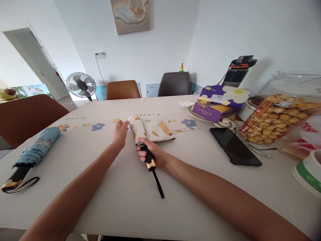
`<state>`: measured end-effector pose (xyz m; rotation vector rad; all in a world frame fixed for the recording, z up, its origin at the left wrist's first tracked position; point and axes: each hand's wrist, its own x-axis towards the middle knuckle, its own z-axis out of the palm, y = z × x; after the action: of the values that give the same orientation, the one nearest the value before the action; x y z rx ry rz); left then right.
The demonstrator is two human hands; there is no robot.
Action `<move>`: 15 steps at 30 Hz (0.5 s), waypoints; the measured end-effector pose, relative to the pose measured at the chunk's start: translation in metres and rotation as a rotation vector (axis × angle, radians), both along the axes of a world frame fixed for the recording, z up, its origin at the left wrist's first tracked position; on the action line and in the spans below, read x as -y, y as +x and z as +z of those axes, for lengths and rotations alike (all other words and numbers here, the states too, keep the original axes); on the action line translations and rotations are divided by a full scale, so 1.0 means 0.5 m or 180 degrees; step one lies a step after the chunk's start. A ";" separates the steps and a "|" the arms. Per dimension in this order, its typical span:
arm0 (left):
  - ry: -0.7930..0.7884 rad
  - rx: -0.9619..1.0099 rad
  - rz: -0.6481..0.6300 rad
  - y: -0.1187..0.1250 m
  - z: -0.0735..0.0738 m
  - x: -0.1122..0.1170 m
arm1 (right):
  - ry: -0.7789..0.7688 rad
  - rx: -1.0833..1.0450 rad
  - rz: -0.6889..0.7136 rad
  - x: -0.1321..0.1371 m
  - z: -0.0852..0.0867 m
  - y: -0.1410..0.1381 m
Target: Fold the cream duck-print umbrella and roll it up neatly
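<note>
A folded white umbrella (137, 130) with small yellow-orange cartoon prints lies over the middle of the table. My right hand (152, 152) is wrapped around its black handle, just below the canopy. The handle ends in a gold-coloured cap (150, 164), from which a black strap (158, 184) hangs toward me. A loose flap of the canopy (160, 130) spreads out to the right, flat on the tablecloth. My left hand (121, 132) is beside the canopy's far left end, fingers extended and thumb apart; whether its fingertips touch the fabric is hard to tell.
A furled blue umbrella (37, 147) lies at the left. On the right are a black phone (234, 146), a purple box (208, 111), a clear jar of snacks (281, 115), a dark bottle (235, 75) and a white-green roll (309, 172). Chairs (122, 89) stand behind the table.
</note>
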<state>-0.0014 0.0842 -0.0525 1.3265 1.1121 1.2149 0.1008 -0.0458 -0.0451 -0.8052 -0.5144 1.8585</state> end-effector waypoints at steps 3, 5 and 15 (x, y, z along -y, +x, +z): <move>0.0659 -0.0359 0.0068 0.002 0.027 0.027 | 0.0010 -0.0022 0.0121 -0.003 -0.002 0.001; 0.1024 -0.0645 -0.0212 0.017 0.047 0.053 | 0.0079 -0.0118 0.0142 -0.004 -0.005 0.001; 0.1844 -0.3313 -0.2524 0.168 0.085 0.049 | 0.0107 -0.0248 0.0142 -0.007 -0.021 0.004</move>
<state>0.0826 0.0596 -0.0098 2.6661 0.6990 0.1690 0.1030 -0.0424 -0.0556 -0.7012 -0.5167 1.9094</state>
